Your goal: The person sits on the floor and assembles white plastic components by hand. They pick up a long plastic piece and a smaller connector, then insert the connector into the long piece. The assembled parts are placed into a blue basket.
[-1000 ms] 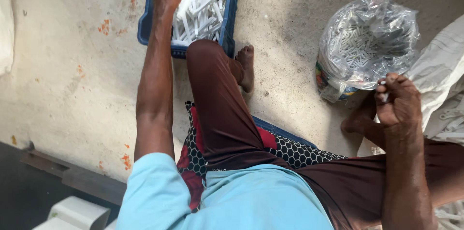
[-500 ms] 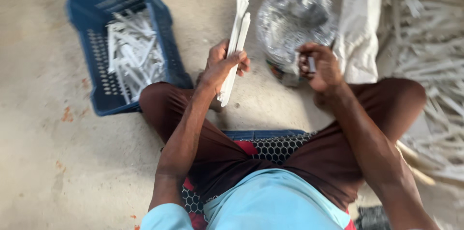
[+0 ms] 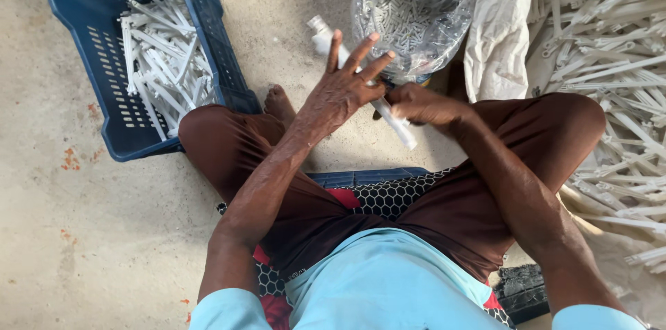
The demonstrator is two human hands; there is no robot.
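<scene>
White plastic rod (image 3: 361,73) btwn left hand (image 3: 343,90) & right hand (image 3: 416,104), both touching.

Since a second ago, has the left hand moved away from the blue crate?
Yes. The left hand has left the blue crate of white plastic pieces and now sits before the clear plastic bag, on a white rod beside the right hand.

Both hands meet ahead, left (image 3: 343,90) fingers splayed, right (image 3: 416,104) curled.

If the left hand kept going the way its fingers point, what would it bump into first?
Most likely the clear plastic bag of small white pieces. The left hand, resting on the white rod, has its fingers spread and pointing up toward that bag. Depth is hard to judge from above.
</scene>
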